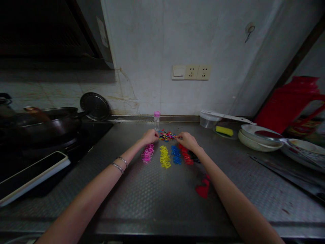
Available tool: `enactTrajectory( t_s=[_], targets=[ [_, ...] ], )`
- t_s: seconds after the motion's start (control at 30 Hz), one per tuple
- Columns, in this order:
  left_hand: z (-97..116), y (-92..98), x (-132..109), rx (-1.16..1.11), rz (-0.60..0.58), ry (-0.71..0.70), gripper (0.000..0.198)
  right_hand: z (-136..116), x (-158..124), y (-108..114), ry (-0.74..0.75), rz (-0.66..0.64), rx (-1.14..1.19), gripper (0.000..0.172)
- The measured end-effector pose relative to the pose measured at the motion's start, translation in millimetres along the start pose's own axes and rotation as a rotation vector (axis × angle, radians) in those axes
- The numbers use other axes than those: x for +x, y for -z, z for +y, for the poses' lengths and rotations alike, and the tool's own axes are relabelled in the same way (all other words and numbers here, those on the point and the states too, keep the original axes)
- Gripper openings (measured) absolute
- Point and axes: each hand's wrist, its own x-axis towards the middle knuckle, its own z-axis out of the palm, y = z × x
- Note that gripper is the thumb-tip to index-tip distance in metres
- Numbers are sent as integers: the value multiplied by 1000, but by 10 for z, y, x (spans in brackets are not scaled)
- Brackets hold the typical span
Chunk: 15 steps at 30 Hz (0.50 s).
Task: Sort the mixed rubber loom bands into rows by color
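A pile of small, thin, mixed-colour pieces [167, 136] lies on the metal counter; they look like little loops or clips, too small to name surely. At its left edge my left hand [150, 136] has its fingertips pinched together, and what they hold is hidden. My right hand [187, 139] pinches at the right edge, also on something too small to name. Nearer me are sorted rows: pink pieces [147, 154], yellow pieces [165, 157], blue pieces [176, 155], red pieces [186, 155] and black pieces [194, 157], the last partly behind my right forearm.
Behind the pile stands a clear bottle with a pink cap [156, 118]. A red heart-shaped item [202, 190] lies by my right forearm. To the right are a plastic tub [209, 121], a yellow sponge [224, 131] and bowls [257, 144]; left, a pan [50, 123] and a white-edged device [38, 173].
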Motion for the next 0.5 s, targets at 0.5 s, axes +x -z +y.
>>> enactTrajectory(
  t_s=[0.5],
  targets=[
    [10, -77, 34, 83, 19, 29, 16, 2, -5, -3, 4, 5, 4, 31]
  ],
)
